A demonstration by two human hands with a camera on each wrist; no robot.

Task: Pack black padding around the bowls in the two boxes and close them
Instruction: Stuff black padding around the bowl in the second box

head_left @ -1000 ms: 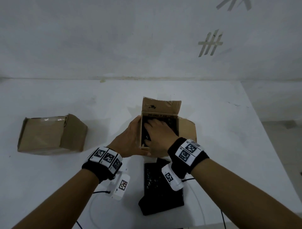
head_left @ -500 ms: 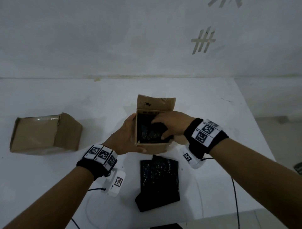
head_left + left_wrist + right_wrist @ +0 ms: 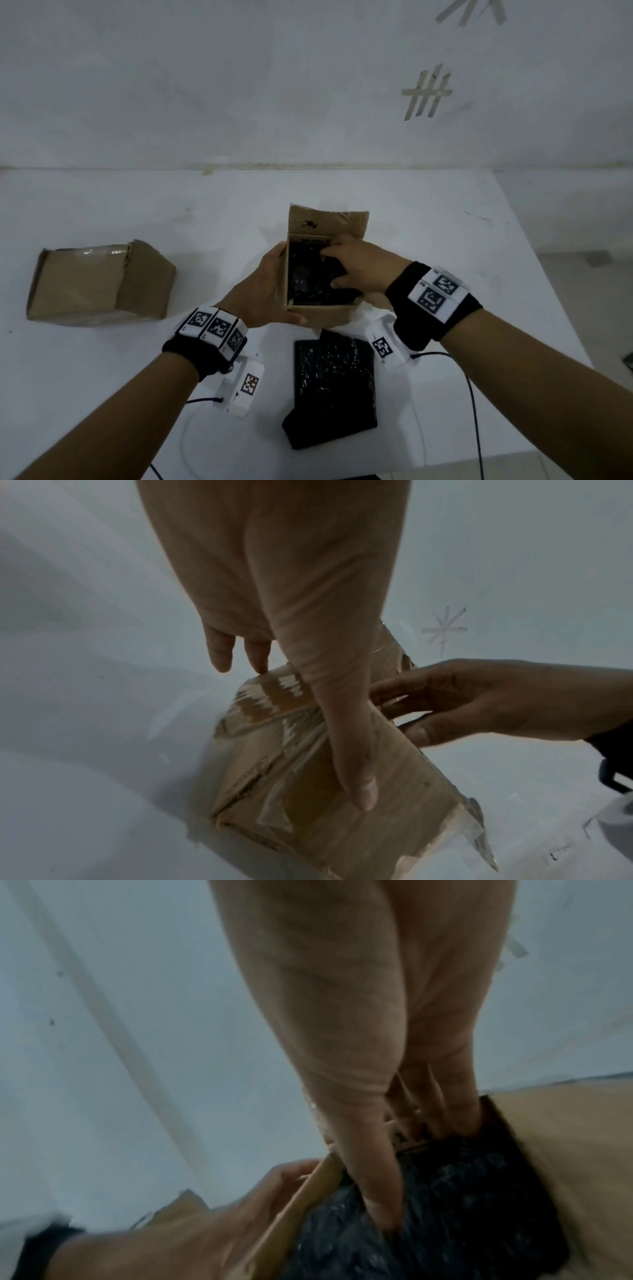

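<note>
Right hand (image 3: 356, 270) shifting rightward in the frame, fingers now pressing black padding (image 3: 308, 277) into the open box (image 3: 318, 313), left hand (image 3: 263, 294) still gripping its left wall, spare padding sheet (image 3: 334, 387) staying lower centre.

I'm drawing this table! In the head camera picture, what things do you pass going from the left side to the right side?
Closed cardboard box → left hand holding the open box's side → open box with black padding inside → right hand pressing on that padding.

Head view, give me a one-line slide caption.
Left hand steadies the open box while right hand presses black padding inside.
</note>
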